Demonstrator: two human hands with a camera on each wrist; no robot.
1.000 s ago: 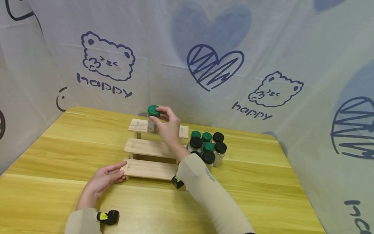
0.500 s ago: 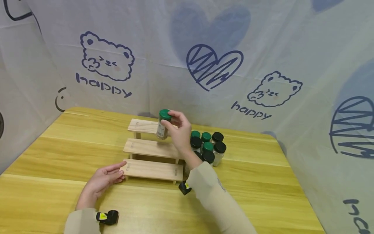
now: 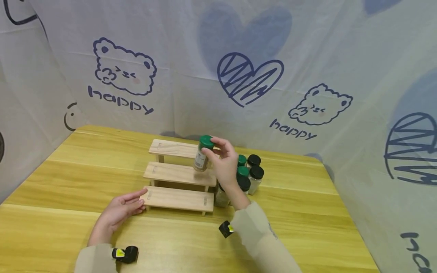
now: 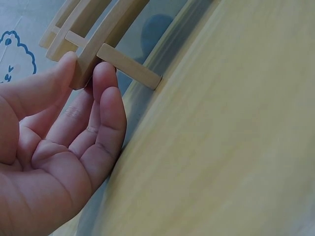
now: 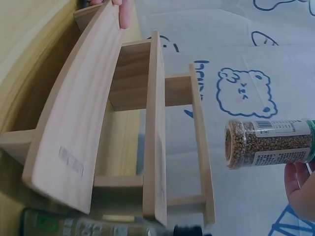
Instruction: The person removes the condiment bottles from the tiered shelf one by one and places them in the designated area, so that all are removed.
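Observation:
A three-tier wooden rack [image 3: 177,198] stands on the table, its shelves rising toward the back. My left hand [image 3: 120,209] pinches the left end of the lowest shelf [image 4: 93,54] between thumb and fingers. In my right hand [image 3: 226,163] is a spice jar [image 3: 201,159] with a green lid, held near its top. The right wrist view shows small tan grains inside this jar [image 5: 268,142] and a white label. It hangs, slightly tilted, in front of the top shelf and over the right part of the middle one; nothing supports it from below.
Right of the rack, several jars with black lids [image 3: 257,172] and green lids [image 3: 242,171] stand close together, partly hidden by my right hand. A jar [image 5: 74,227] lies close along the rack's right end. Behind the table hangs a printed cloth [image 3: 191,91].
My right hand has carried the green-lidded jar off the top shelf, moving right and toward the front. The left hand stays on the lowest shelf's end.

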